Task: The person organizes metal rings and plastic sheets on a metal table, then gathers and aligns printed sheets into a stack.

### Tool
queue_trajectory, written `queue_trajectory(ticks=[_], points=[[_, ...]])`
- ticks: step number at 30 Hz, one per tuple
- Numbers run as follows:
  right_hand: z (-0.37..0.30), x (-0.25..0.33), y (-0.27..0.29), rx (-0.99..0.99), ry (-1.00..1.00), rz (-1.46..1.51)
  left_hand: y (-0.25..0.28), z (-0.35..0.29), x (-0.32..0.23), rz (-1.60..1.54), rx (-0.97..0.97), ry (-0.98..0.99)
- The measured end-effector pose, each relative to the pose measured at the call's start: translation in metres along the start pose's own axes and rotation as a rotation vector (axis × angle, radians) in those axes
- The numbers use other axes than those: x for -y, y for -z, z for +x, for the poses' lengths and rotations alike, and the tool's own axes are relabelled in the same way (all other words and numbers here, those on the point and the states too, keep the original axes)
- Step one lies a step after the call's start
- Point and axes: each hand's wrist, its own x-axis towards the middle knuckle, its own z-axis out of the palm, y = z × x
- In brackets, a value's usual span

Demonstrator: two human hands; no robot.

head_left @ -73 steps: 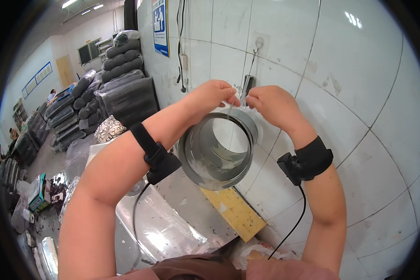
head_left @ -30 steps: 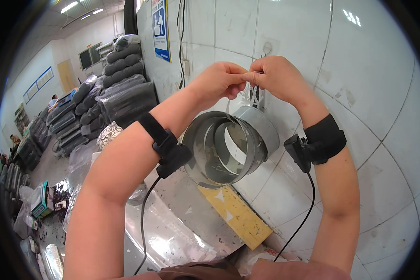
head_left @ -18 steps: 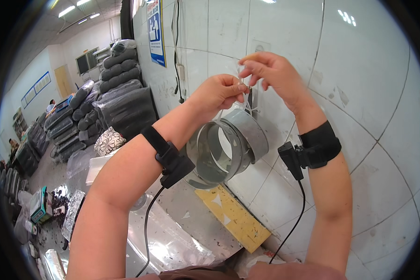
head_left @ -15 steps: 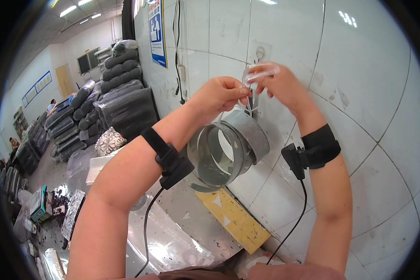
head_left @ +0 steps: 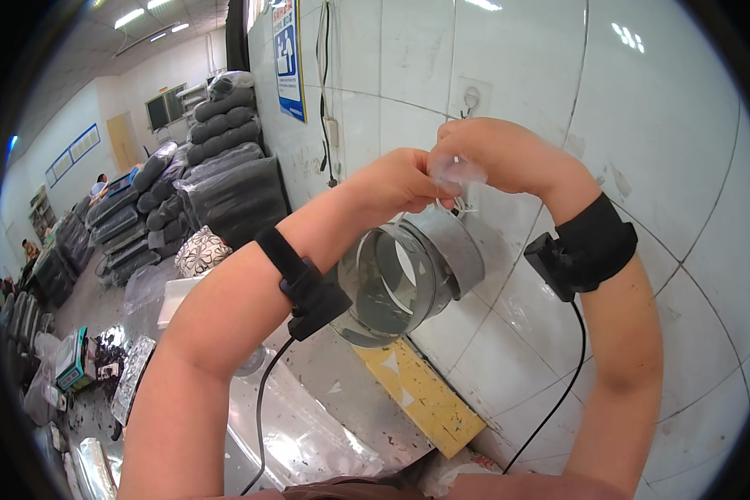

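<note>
In front of the tiled wall my two hands meet, just above a grey hollow cylinder point(head_left: 462, 250). My left hand point(head_left: 410, 179) is closed, its fingertips pinched together by thin white ties at the cylinder's top; what lies between them is hidden. Bent over beside it is my right hand point(head_left: 496, 154), also closed, with a crumpled clear plastic piece point(head_left: 460, 172) at its fingers, partly blurred. A second, wider grey ring point(head_left: 362, 287) with an open mouth sits against the first, to the lower left of my hands.
Below the rings lie a worn yellow board point(head_left: 425, 404) and a metal tabletop point(head_left: 308, 387) with clear film on it. A wall socket point(head_left: 472, 96) and a hanging black cable point(head_left: 325, 100) are close by. Stacked dark wrapped cushions point(head_left: 233, 192) stand at the left, with people farther back.
My right hand has come down and left, curling in against my left hand with the clear plastic. My left hand has dropped slightly toward the cylinder's top.
</note>
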Motion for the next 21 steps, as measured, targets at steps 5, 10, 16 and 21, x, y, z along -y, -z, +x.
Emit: queue_trajectory(ticks=[5,10,16,21], points=[[0.008,0.014,0.003,0.197,-0.125,-0.333,-0.009,0.0,-0.002,-0.001,-0.021,0.082],[-0.006,0.007,0.0,0.002,-0.067,-0.373,-0.007,-0.003,-0.01,-0.14,-0.077,0.071],[-0.008,-0.031,-0.051,-0.383,-0.165,0.585,-0.004,-0.015,0.008,-0.28,-0.156,0.004],[-0.012,-0.034,-0.08,-0.574,-0.239,1.252,-0.014,-0.012,0.019,-0.437,-0.216,-0.025]])
